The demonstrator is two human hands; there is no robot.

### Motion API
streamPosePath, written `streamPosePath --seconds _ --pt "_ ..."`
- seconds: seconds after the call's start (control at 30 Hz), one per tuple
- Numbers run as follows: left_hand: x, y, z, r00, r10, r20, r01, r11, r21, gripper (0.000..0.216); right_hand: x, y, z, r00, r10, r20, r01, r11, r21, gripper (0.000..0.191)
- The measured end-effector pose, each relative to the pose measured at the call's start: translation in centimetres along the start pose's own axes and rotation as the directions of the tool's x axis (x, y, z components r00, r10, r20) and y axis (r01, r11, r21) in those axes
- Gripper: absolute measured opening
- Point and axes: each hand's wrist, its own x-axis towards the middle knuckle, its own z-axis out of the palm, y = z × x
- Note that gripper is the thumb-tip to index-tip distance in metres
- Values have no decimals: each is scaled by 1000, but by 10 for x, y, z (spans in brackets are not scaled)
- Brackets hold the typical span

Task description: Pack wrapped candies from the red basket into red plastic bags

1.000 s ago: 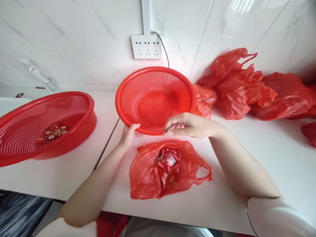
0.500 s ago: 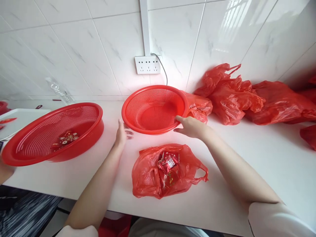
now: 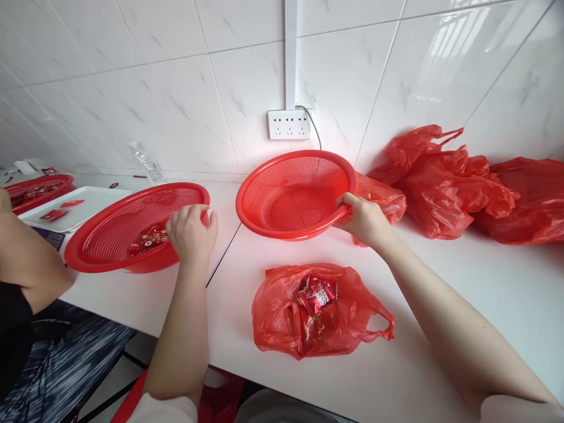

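The right hand (image 3: 363,218) is gripping the round basket's (image 3: 291,191) right rim; this basket is resting on the surface (image 3: 484,294) near the wall. The left hand (image 3: 191,232) is clasping the wide basket's (image 3: 106,235) right rim.

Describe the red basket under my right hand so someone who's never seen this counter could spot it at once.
Find the white wall socket; right below it, on the white counter, sits a round red mesh basket, its right rim gripped by the right hand. Unlike the wider basket to its left, which the left hand holds and which contains red packets, this one is empty.
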Motion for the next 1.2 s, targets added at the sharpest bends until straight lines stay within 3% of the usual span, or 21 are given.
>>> streamPosePath --seconds 0.1,0.23,0.33,0.43,0.6,0.73,0.83,0.9,0.97,1.1,1.13,1.2 --pt "5 -23 -1 995 -94 39 89 988 130 40 1 -2 -13 998 12 -56 -10 999 38 28" --pt "3 -35 13 978 -165 129 145 978 151 19 1 -3 -31 990 107 -95 -98 991 91 32" --pt "-7 -24 22 966 -156 207 114 973 201 10 0 0 -42 965 184 -187 -170 982 89 35" --pt "-18 -6 30 952 -150 267 127 987 103 10 1 6 -48 939 216 -267 -204 976 71 40" --pt "-29 14 38 932 -85 352 52 993 103 37 2 14 -55 920 259 -293 -245 966 84 41" --pt "-29 20 37 880 95 465 -121 992 26 55 2 16 -56 917 267 -296 -243 963 114 40" --pt "-29 22 36 760 379 529 -315 926 -211 65 3 11 -59 914 281 -293 -245 957 154 39" --pt "-30 25 36 695 489 528 -345 870 -351 65 3 6 -65 909 298 -292 -254 951 178 38" --pt "-32 31 37 663 536 523 -341 838 -426 63 1 -1 -72 909 317 -270 -271 943 194 38" --pt "-34 42 36 643 616 455 -415 779 -469 60 -6 -14 -87 911 304 -278 -259 947 189 38" --pt "-33 45 35 656 617 435 -417 777 -472 59 -9 -17 -90 916 281 -287 -227 952 205 38" --pt "-31 49 34 727 551 410 -315 798 -514 54 -13 -29 -92 937 204 -284 -131 958 256 37"
